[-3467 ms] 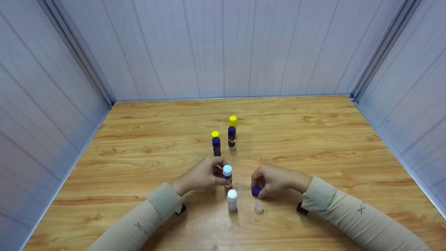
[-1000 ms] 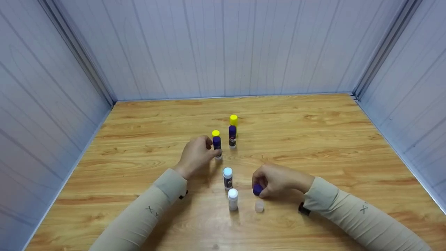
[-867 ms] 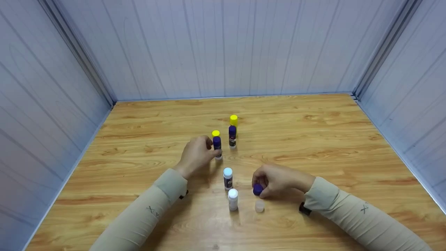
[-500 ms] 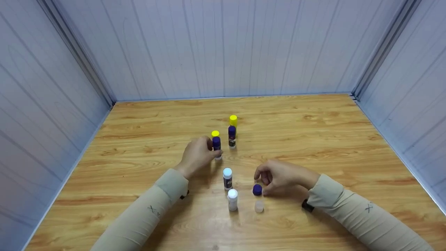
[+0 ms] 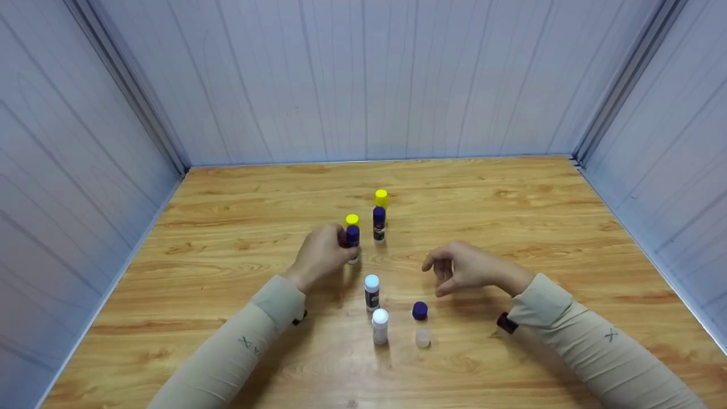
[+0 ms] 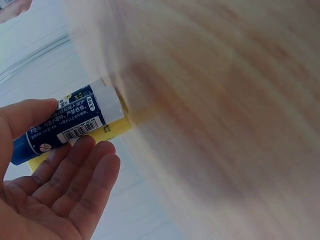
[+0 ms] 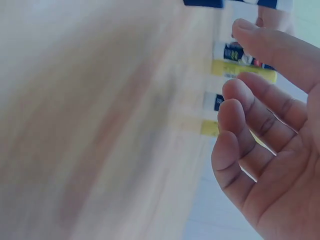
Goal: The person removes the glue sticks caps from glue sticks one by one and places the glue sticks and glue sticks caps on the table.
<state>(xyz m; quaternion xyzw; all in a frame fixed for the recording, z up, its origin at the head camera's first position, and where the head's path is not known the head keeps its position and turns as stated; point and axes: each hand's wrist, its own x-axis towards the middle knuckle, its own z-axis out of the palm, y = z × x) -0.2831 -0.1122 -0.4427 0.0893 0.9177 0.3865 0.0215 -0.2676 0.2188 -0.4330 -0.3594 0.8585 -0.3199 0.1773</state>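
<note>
Since earlier, right hand (image 5: 461,268) lifted off blue cap (image 5: 420,311) | I see left hand (image 5: 322,254) pinching near blue stick (image 5: 352,234), partly hiding yellow stick (image 5: 352,220) | white-capped stick (image 5: 380,328) stands left of clear cap (image 5: 422,337) | right hand released, fingers loosely bent

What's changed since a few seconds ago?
The left fingers released the rear white-topped stick, moved forward and left, and hold the nearer blue-topped stick. The right fingers released the blue cap, moving off rightward. The clear cap and yellow sticks stayed.
</note>
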